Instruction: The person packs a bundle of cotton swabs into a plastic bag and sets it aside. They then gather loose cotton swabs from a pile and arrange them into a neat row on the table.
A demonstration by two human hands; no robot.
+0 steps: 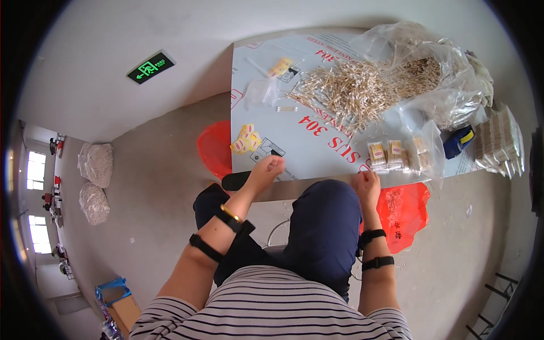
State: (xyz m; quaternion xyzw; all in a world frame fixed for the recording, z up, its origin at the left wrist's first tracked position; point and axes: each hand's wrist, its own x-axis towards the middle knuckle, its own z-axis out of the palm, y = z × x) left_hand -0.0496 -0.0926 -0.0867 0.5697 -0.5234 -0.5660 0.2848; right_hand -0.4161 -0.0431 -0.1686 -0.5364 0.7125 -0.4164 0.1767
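My left hand [267,169] is at the table's near edge with its fingers curled. It is nearest to a small pile of yellow and white paper labels [246,139], which lies to its upper left. My right hand [368,182] is also closed, thumb against fingers, at the same edge just below some small packs of cotton swabs [386,156] with yellow labels. Whatever either hand may hold is hidden by the fingers. A large loose heap of cotton swabs [351,90] spreads over the table [306,153] and out of a clear plastic bag [453,107].
Clear small bags [262,92] and more yellow labels [280,67] lie at the far left of the table. A blue tape dispenser [458,141] and a stack of packed swabs [498,141] stand at the right. Red bags [215,148] hang or lie below the table edge.
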